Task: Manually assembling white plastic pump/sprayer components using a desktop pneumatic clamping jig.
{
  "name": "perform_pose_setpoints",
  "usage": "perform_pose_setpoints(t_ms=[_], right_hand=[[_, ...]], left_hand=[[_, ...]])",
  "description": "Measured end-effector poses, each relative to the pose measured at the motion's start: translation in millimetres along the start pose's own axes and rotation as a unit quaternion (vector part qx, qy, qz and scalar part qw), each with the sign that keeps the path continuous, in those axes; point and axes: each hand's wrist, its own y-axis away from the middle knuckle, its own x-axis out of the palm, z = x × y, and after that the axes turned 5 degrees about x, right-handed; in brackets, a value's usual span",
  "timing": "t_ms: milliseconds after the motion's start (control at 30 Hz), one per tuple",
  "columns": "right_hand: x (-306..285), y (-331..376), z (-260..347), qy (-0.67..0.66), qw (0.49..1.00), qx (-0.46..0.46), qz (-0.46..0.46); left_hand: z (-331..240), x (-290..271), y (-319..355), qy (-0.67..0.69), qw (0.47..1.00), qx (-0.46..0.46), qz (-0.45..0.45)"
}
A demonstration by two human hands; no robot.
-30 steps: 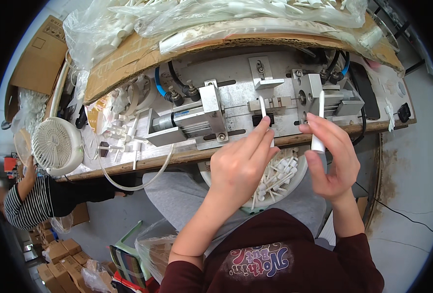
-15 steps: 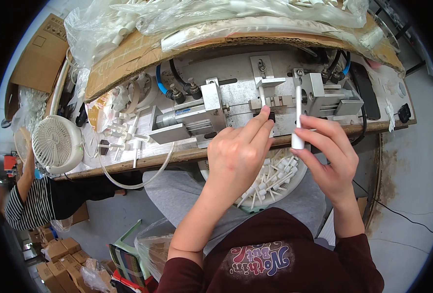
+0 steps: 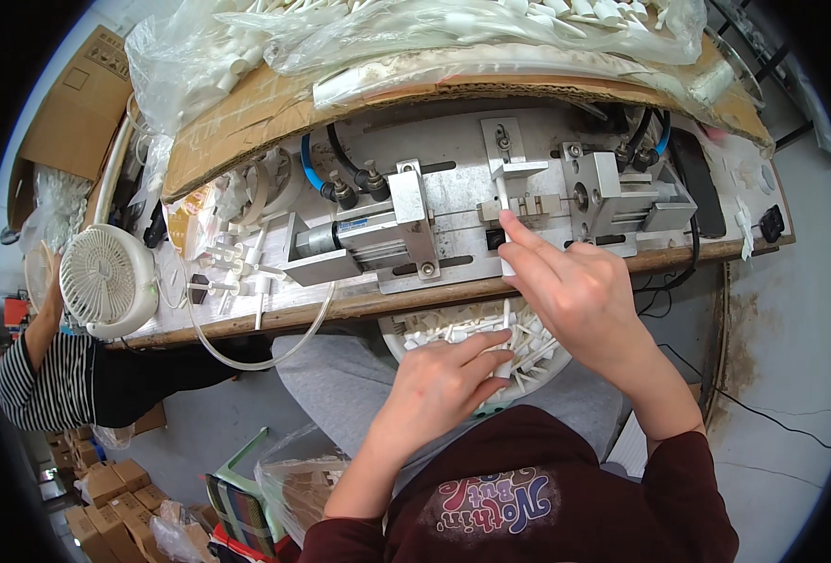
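Observation:
My right hand (image 3: 575, 291) is closed on a white plastic stem piece (image 3: 503, 195), which lies upright in the picture across the metal clamp blocks (image 3: 537, 205) of a bench fixture. The piece's far end reaches the metal stop bracket (image 3: 519, 169). Lower down, my left hand (image 3: 444, 385) pinches another white stemmed piece (image 3: 503, 366) by its thick end, the thin stem pointing toward the bench. That hand is over a round white basin (image 3: 558, 368) full of similar pieces, between my legs.
Pneumatic cylinders (image 3: 364, 235) (image 3: 636, 192) with hoses flank the clamp. A cardboard sheet (image 3: 237, 127) with bagged white parts overhangs the back. At left are a white fan (image 3: 106, 280), loose white parts (image 3: 233, 263) and a person in a striped shirt (image 3: 45, 389). A dark phone-like slab (image 3: 697, 183) lies at right.
My right hand has moved left with its white piece, bringing it onto the clamp. My left hand has drawn back from the clamp to the basin and now holds a piece there.

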Motion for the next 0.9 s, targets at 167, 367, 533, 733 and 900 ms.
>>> perform_pose_setpoints(t_ms=[167,367,533,733,900], right_hand=[[-5,-6,3,0.023,0.999,-0.019,0.021],[-29,-35,-9,-0.045,0.998,-0.035,0.002],[-70,-123,-52,-0.025,0.985,-0.032,-0.169],[-62,-218,-106,0.037,0.995,-0.012,0.087],[-52,-240,-57,0.202,0.948,0.047,0.24]], left_hand=[[-4,7,2,0.023,1.0,-0.008,-0.003],[-5,7,4,0.03,0.998,0.038,-0.027],[-5,17,17,0.032,0.998,0.029,-0.04],[-15,23,19,0.041,0.998,0.037,-0.035],[-12,26,27,0.034,0.998,0.033,-0.034]])
